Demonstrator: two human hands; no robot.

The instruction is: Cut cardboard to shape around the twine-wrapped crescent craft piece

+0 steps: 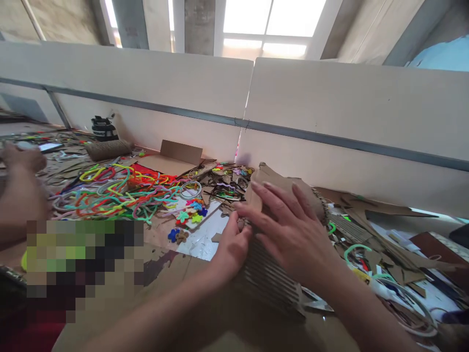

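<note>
The cardboard piece (pixel 309 193) sits towards three o'clock, partly behind the right hand (pixel 293 234), whose grip is wide, fingers spread across it. The left hand (pixel 232 244) has thumb and finger close together beside it, but I cannot tell what, if anything, they pinch. To do this well, I would steady the piece with the flat right fingers, press evenly, and keep the left thumb from creasing the ribbed cardboard (pixel 271 278) at five o'clock. The scissors (pixel 318 304), also near five, are best kept clear of the wrist. The white counter (pixel 203 248) shows towards seven amid scraps; pipe cleaners (pixel 120 190) tangle at nine, near a co-worker's hand (pixel 24 159). A pale partition (pixel 161 73) runs behind, bright windows (pixel 271 19) at twelve
</note>
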